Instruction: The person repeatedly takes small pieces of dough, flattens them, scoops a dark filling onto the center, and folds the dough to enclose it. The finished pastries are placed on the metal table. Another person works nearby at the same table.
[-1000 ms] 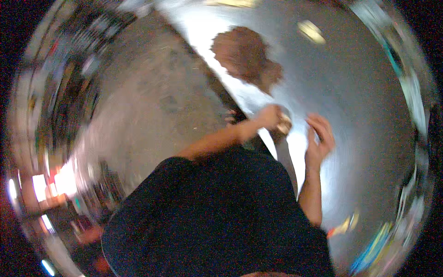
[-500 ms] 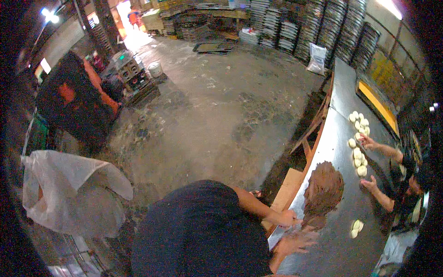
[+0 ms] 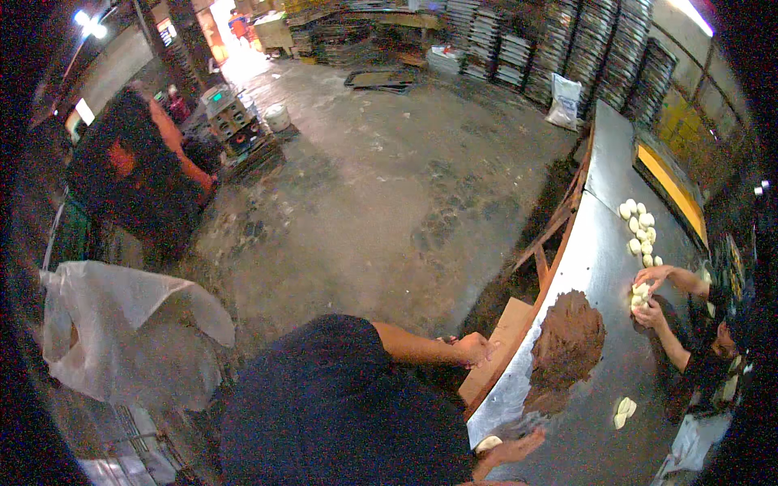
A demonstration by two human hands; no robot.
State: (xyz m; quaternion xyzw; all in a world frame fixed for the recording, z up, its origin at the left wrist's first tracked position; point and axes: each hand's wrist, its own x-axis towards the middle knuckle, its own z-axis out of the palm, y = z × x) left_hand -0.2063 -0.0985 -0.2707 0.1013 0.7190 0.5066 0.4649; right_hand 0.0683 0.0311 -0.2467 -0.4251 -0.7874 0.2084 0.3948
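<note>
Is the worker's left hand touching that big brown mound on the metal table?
Apart. The head view shows the left hand at the wooden board by the table's edge, with a strip of bare metal table between it and the brown mound.

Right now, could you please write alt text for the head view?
A person in a dark top leans at a metal table, left hand by its edge, right hand near a brown mound; another person's hands shape pale dough pieces.

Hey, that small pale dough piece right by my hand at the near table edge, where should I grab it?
Probably pinch the small pale dough piece across its short width, coming from above: it lies flat and low on the metal table, right at the near edge, so nothing offers a side hold. The open right hand is nearest; the left hand rests by the wooden board.
</note>
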